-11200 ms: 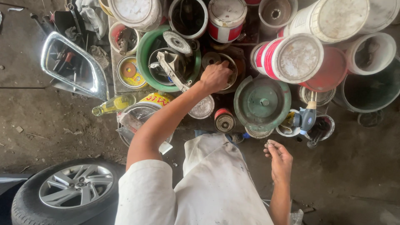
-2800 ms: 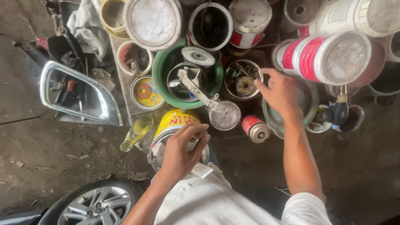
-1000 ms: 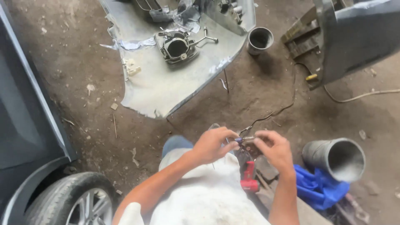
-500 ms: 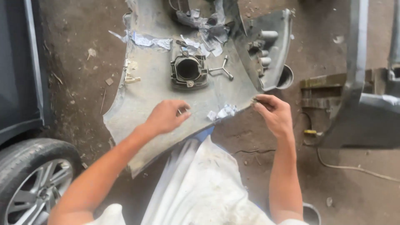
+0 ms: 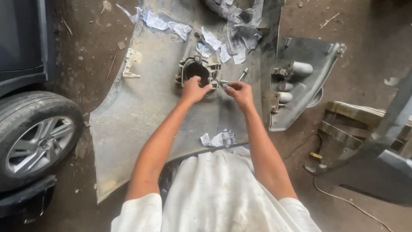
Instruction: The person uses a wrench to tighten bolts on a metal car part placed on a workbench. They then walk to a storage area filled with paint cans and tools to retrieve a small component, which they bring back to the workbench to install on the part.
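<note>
Person crouched over a grey car bumper panel (image 5: 141, 111) lying inside-up on the dirt floor. Both arms stretched forward to a round lamp housing (image 5: 198, 74) mounted in the panel, near its far edge.

Left hand (image 5: 194, 89) rests on the housing's near rim, fingers curled over it, gripping the rim. Right hand (image 5: 240, 92) sits just beside the housing on its right, fingers pinched closed on a small metal piece (image 5: 224, 82) at the housing's side bracket; could be a screw or a short tool tip, too small to tell. A thin metal rod (image 5: 243, 74) lies just beyond the right hand on the panel.

Around it: torn masking paper scraps (image 5: 218, 139) on the panel near the person's lap, more crumpled paper (image 5: 240, 25) at the far end. Second grey trim part (image 5: 300, 81) with cylindrical fittings right of the bumper, touching or just overlapping its edge. Car wheel (image 5: 36, 137) with alloy rim at left, well apart from the hands. Dark body panel (image 5: 377, 141) leaning at right, thin cable (image 5: 339, 197) on the ground beneath.
</note>
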